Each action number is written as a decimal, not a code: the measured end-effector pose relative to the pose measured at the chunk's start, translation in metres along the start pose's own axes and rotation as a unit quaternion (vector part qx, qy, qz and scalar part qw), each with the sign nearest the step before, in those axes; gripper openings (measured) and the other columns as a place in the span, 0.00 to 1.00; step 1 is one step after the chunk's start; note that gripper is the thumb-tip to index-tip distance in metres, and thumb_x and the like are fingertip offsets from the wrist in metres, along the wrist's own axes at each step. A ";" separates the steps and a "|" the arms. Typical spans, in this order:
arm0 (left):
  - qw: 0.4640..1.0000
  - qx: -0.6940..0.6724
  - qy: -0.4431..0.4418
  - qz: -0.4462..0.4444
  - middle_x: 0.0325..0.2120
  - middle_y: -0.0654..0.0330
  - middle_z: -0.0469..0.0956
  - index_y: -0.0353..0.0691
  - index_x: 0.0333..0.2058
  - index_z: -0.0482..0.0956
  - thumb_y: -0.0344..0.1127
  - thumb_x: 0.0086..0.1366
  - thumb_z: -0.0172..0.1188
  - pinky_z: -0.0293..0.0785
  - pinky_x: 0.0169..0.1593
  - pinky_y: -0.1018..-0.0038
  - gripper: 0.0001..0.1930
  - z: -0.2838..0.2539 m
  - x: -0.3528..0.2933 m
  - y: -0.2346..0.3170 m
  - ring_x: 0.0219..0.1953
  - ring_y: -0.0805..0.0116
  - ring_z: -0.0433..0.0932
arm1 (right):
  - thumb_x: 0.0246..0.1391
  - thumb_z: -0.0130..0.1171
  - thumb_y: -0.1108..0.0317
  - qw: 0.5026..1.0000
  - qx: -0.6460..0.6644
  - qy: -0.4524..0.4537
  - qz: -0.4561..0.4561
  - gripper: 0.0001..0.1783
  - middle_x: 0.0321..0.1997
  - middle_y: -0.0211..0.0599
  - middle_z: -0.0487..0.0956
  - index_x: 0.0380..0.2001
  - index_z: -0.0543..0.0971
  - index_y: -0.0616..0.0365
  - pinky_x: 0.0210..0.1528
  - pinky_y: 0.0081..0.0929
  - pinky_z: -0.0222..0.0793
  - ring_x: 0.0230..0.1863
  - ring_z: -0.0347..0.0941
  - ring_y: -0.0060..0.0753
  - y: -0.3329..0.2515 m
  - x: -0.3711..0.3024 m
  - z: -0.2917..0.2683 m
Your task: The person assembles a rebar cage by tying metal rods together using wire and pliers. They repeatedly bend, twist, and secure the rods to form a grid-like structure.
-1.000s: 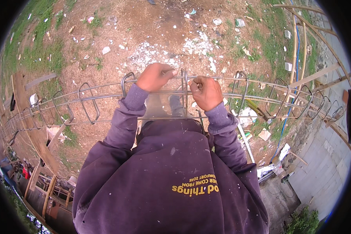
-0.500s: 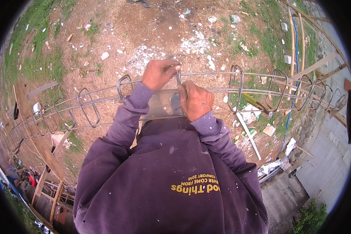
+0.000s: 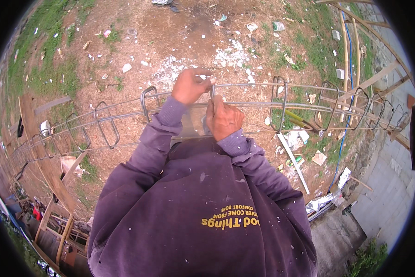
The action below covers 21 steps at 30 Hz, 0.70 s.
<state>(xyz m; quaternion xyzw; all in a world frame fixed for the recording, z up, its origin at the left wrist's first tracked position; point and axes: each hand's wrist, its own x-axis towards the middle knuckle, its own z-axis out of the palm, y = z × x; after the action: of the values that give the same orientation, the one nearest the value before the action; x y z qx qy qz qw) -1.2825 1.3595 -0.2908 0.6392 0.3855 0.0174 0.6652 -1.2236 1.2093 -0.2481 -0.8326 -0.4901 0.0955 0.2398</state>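
A long rebar cage (image 3: 258, 105) of thin steel bars runs across in front of my body, with bent rectangular stirrups (image 3: 284, 104) spaced along it. Between my hands stands another steel stirrup (image 3: 212, 92), seen nearly edge-on at the bars. My left hand (image 3: 189, 87) pinches its far upper corner between thumb and fingers. Nearer to me, my right hand (image 3: 226, 119) is closed around the side of the same stirrup, knuckles up, beside the long bars. The stirrup's lower part is hidden behind my right hand and sleeve.
Beneath the cage, dry ground carries white scraps (image 3: 230, 54) and litter. A wooden plank (image 3: 43, 152) lies under the cage's left end. Bamboo poles (image 3: 346, 60) and a blue hose (image 3: 340, 154) are on the right, beside grey paving (image 3: 390, 177). A white strip (image 3: 293, 161) lies near my right arm.
My right hand has shifted slightly left along the cage, closer to my left hand. The left hand keeps its pinch on the stirrup, a touch further right. The view has moved a little.
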 end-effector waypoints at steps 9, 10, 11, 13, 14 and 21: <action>0.995 0.049 0.026 0.084 0.29 0.49 0.85 0.39 0.43 0.87 0.42 0.61 0.66 0.79 0.37 0.68 0.15 0.008 0.001 -0.013 0.29 0.65 0.85 | 0.56 0.59 0.72 1.000 0.015 -0.014 0.020 0.06 0.15 0.44 0.74 0.32 0.71 0.56 0.19 0.48 0.64 0.16 0.72 0.52 -0.006 -0.003 -0.001; 0.992 0.066 0.035 0.099 0.29 0.50 0.85 0.40 0.41 0.87 0.42 0.61 0.66 0.78 0.37 0.67 0.15 0.009 0.002 -0.016 0.29 0.63 0.85 | 0.56 0.58 0.72 0.999 0.027 -0.015 0.021 0.05 0.16 0.45 0.74 0.32 0.71 0.56 0.19 0.48 0.64 0.16 0.72 0.53 -0.007 -0.003 -0.005; 0.993 0.063 0.041 0.090 0.28 0.49 0.85 0.41 0.41 0.88 0.42 0.60 0.67 0.78 0.37 0.67 0.14 0.011 0.003 -0.018 0.29 0.61 0.84 | 0.56 0.58 0.72 0.999 0.012 -0.039 0.008 0.05 0.17 0.45 0.75 0.32 0.72 0.57 0.20 0.48 0.65 0.18 0.73 0.54 -0.008 -0.002 -0.011; 0.994 0.067 0.046 0.068 0.28 0.49 0.85 0.42 0.39 0.88 0.43 0.59 0.67 0.77 0.37 0.65 0.14 0.013 0.003 -0.021 0.29 0.58 0.84 | 0.55 0.58 0.71 0.995 -0.013 -0.094 -0.006 0.04 0.19 0.45 0.76 0.33 0.73 0.58 0.22 0.47 0.67 0.20 0.74 0.55 -0.007 0.004 -0.025; 0.994 0.068 0.047 0.067 0.27 0.49 0.85 0.42 0.39 0.88 0.43 0.59 0.67 0.77 0.37 0.65 0.14 0.014 0.003 -0.022 0.28 0.58 0.83 | 0.55 0.58 0.70 0.994 -0.031 -0.095 -0.031 0.05 0.20 0.45 0.77 0.33 0.74 0.58 0.24 0.47 0.68 0.22 0.75 0.54 -0.005 0.010 -0.033; 0.993 0.086 0.054 0.057 0.25 0.49 0.84 0.41 0.37 0.88 0.44 0.58 0.66 0.76 0.35 0.65 0.14 0.013 -0.003 -0.011 0.27 0.57 0.83 | 0.51 0.66 0.59 0.978 -0.083 -0.191 -0.016 0.11 0.28 0.43 0.82 0.32 0.83 0.54 0.37 0.45 0.74 0.32 0.80 0.53 0.056 0.091 -0.053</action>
<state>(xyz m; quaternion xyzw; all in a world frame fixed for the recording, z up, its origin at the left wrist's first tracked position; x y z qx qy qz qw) -1.2829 1.3448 -0.3002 0.7133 0.3839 0.0558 0.5838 -1.1141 1.2489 -0.2222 -0.8079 -0.5467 0.2074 0.0731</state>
